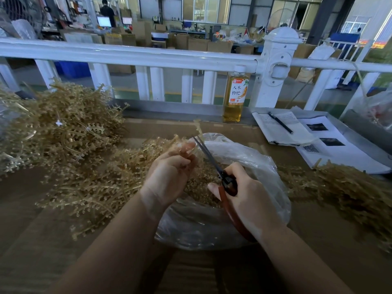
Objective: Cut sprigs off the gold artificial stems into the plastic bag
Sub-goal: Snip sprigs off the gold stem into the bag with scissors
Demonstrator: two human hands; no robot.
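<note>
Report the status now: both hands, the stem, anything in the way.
Left hand pinches a gold stem over the plastic bag. Right hand grips the scissors, blades at the stem. Nothing blocking.

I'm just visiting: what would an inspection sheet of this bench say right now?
Surface: brown table, partly covered.
Job's things: gold stems piled left, more stems at right; plastic bag open at centre, with cut sprigs inside; scissors over the bag.
Clutter: drink bottle, notebook with pen, printed sheets.
Grippers: left hand pinches a stem; right hand grips the scissors.
Cables: nothing seen.
Surroundings: white railing, factory floor with boxes beyond.
</note>
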